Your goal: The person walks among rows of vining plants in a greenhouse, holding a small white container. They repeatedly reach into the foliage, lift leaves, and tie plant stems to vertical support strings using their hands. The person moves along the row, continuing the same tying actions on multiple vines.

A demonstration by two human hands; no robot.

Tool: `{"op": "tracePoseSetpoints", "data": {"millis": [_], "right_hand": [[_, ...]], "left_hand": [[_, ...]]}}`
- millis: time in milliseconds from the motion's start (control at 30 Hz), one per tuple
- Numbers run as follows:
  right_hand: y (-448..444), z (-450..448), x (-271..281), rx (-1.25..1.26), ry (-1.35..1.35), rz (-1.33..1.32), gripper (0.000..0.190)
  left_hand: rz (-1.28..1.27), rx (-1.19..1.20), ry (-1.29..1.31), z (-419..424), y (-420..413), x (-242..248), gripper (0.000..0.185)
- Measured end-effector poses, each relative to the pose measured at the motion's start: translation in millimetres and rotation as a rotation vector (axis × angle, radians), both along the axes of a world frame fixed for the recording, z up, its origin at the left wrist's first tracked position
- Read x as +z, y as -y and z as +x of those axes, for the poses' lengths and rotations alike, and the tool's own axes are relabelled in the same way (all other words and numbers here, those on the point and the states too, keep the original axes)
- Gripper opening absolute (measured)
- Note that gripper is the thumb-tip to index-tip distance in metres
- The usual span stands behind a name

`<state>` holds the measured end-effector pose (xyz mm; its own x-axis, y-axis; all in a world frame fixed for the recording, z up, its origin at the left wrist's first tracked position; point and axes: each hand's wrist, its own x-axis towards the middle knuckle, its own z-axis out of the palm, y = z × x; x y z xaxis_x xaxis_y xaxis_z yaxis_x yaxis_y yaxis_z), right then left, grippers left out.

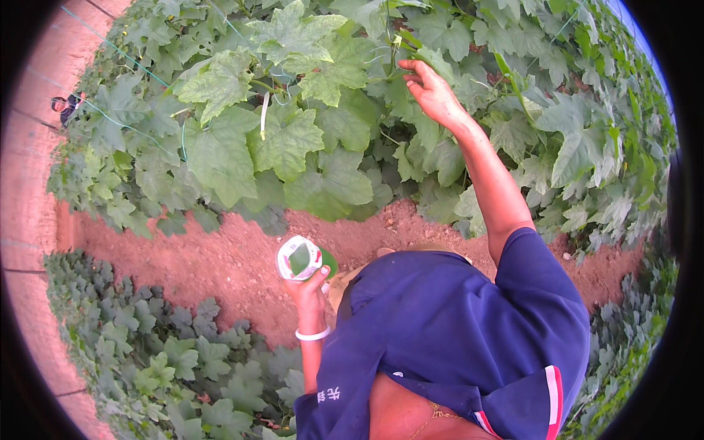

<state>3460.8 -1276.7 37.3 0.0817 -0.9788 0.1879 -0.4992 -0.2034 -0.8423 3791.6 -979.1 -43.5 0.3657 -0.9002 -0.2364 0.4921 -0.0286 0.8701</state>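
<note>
My left hand [309, 291], with a white bangle at the wrist, holds a cut-open plastic container [300, 258] with green in it, above the soil path. My right hand [426, 91] is raised at the leafy vines, its fingers bent and slightly apart beside a green stem [392, 49]. Nothing shows gripped in it, though leaves lie close to the fingertips. A pale, slender flower or young fruit [264, 115] hangs among the broad lobed leaves [289, 135] to the left of that hand.
Green strings [132, 60] run through the vines at the upper left. A reddish soil path [220, 264] lies between two plant rows, with lower leaves [181, 357] behind it. Another person [67, 107] stands far off at the left edge.
</note>
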Motion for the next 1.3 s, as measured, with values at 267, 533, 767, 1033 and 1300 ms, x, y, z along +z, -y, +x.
{"op": "tracePoseSetpoints", "data": {"millis": [267, 533, 767, 1033, 1300], "right_hand": [[-3.3, -30.8, -2.7, -0.056, 0.002, -0.074, 0.042], [-15.6, -8.4, -17.8, 0.081, 0.057, 0.114, 0.043], [-4.0, 66.2, -131.0, 0.250, 0.235, 0.239, 0.051], [120.2, 48.7, -223.8, -0.578, 0.363, 0.252, 0.062], [185.5, 6.1, -240.5, -0.518, 0.080, 0.123, 0.056]], "left_hand": [[-0.007, 0.014, -0.040, -8.6, -6.2, 2.1, 0.075], [-0.002, 0.057, 0.028, -12.8, -13.5, -10.1, 0.072], [0.035, -0.008, 0.026, -17.9, -19.1, 5.3, 0.065], [0.021, 0.076, 0.022, -6.7, -40.6, -14.3, 0.057], [0.013, 0.066, 0.021, -8.0, -48.1, -9.6, 0.053]]}}
